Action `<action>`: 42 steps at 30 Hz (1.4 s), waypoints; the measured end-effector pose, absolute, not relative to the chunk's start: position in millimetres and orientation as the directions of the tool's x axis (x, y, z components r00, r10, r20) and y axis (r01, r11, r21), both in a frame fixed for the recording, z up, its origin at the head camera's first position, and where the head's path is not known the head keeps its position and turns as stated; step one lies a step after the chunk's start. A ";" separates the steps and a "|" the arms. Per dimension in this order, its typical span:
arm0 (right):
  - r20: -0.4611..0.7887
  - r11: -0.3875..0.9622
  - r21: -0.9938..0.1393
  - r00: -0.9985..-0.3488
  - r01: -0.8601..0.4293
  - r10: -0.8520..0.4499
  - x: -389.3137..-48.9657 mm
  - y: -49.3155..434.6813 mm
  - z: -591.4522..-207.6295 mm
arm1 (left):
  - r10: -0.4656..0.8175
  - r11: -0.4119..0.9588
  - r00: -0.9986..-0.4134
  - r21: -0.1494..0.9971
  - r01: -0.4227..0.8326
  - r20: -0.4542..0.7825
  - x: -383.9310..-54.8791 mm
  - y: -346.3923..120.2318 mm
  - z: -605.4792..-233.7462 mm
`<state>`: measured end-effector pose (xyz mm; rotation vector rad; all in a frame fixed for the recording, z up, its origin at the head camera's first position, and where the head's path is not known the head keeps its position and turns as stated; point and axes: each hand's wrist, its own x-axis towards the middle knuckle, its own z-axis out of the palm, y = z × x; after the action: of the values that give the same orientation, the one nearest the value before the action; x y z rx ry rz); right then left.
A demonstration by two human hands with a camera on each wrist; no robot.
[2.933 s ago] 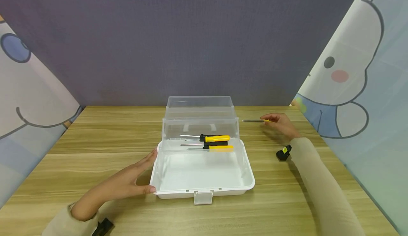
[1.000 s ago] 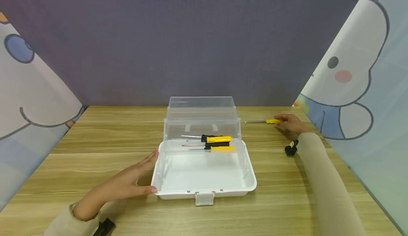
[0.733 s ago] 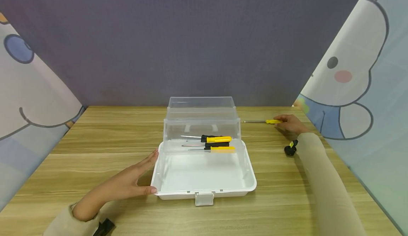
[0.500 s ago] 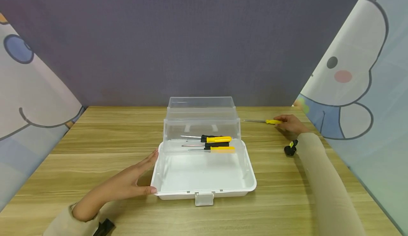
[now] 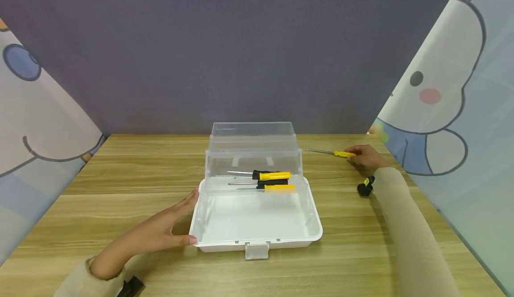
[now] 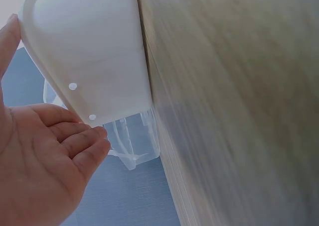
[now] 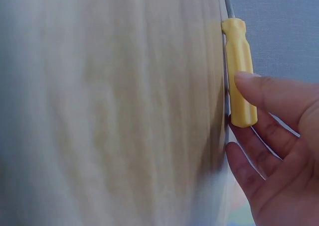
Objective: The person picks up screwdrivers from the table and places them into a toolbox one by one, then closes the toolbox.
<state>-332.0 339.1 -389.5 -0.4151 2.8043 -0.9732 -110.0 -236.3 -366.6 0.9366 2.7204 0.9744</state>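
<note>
My left hand (image 5: 160,232) rests against the left side of a white plastic box (image 5: 257,239), its thumb at the front corner and its fingers spread along the rim. In the left wrist view those fingers (image 6: 82,141) touch the box's outer wall. At the right, my right hand (image 5: 364,156) pinches the yellow handle of a screwdriver (image 5: 341,154); its metal shaft points left. The right wrist view has the thumb (image 7: 259,86) pressed on that handle, the other fingers partly behind it, low by the tabletop.
The box's clear lid (image 5: 254,143) stands raised at the back. Several screwdrivers (image 5: 275,175) with black or yellow handles lie in the rear of the box, partly seen through clear plastic. A latch (image 5: 257,250) hangs at the front. A dark wall (image 5: 257,56) rises behind the table.
My right hand has moved right, exposing more of the yellow handle. Over the last second the screwdriver's tip has swung slightly toward the back. The left hand stays at the box.
</note>
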 end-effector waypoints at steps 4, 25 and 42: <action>-0.045 0.760 -0.615 -0.953 -0.210 -0.300 -332.9 338.5 -390.8 | 0.578 0.609 -0.810 0.609 0.509 0.099 -110.4 -237.0 -367.5; -0.073 0.771 -0.601 -0.947 -0.210 -0.314 -336.9 342.4 -396.8 | 0.579 0.599 -0.808 0.614 0.515 0.113 -108.7 -237.4 -367.1; -0.075 0.776 -0.595 -0.947 -0.208 -0.312 -332.0 337.2 -390.6 | 0.584 0.608 -0.805 0.601 0.520 0.105 -111.6 -237.8 -367.3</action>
<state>-332.0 337.2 -390.6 -0.4129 2.7987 -0.9084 -111.6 -237.8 -367.3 0.9382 2.7249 0.9681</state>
